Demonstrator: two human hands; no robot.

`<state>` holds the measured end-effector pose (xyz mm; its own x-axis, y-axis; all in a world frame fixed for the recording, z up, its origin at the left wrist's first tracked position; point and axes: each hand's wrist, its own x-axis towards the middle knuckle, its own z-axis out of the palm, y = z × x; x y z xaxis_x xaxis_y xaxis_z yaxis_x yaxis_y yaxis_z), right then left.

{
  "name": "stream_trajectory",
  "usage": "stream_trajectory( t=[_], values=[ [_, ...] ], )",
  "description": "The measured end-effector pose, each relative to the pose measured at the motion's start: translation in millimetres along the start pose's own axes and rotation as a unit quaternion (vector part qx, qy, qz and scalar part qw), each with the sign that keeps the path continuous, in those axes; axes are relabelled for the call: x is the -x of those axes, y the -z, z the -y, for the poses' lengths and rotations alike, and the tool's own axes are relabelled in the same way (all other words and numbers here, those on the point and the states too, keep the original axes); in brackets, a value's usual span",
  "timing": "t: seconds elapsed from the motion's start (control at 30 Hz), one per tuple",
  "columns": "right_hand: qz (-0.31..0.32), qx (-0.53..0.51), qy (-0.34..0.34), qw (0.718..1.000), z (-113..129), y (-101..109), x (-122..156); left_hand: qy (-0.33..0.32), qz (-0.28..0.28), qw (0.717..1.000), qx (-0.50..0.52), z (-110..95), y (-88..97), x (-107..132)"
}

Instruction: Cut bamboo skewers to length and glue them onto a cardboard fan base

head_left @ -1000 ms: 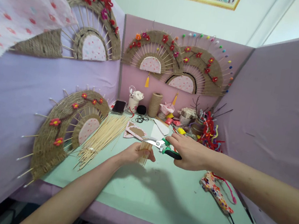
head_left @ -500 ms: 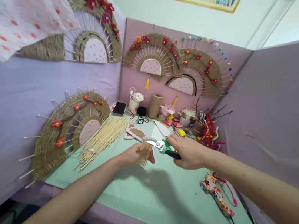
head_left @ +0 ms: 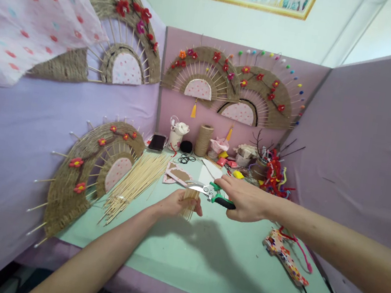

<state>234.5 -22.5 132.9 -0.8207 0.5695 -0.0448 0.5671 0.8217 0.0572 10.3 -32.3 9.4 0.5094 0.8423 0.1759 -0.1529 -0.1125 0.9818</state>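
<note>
My left hand is closed on a small bundle of short wooden sticks, held above the middle of the table. In my right hand is a pair of shears with green and black handles. The metal blades lie across the top ends of the bundle and look a little apart. A heap of long, thin wooden sticks rests on the table left of my left hand. Behind the blades lie cardboard pieces edged with pink dotted fabric and a white sheet.
A flower-patterned glue gun with a black cord lies at the right. Along the back stand a twine spool, a white canister and a tangle of red pipe cleaners. A twine fan leans on the left wall.
The view has shifted very slightly. Both hands, the stick bundle and the shears stay in nearly the same place, and the shears' blades are still at the bundle's top.
</note>
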Motion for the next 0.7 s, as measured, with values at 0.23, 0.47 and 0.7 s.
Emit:
stream_trajectory(
  t=[0.23,0.47,0.7],
  values=[
    [0.001,0.012,0.030,0.999,-4.2,8.6,-2.5,0.007,0.021,1.000,-0.008,-0.3,0.5,-0.9],
    [0.037,-0.010,0.020,0.999,-1.4,9.6,-4.7,-0.010,0.050,0.997,-0.054,1.1,6.1,-0.4],
    [0.039,0.009,0.025,0.999,-1.1,2.0,-2.7,-0.007,0.049,0.998,-0.043,4.9,6.3,-0.9]
  ],
)
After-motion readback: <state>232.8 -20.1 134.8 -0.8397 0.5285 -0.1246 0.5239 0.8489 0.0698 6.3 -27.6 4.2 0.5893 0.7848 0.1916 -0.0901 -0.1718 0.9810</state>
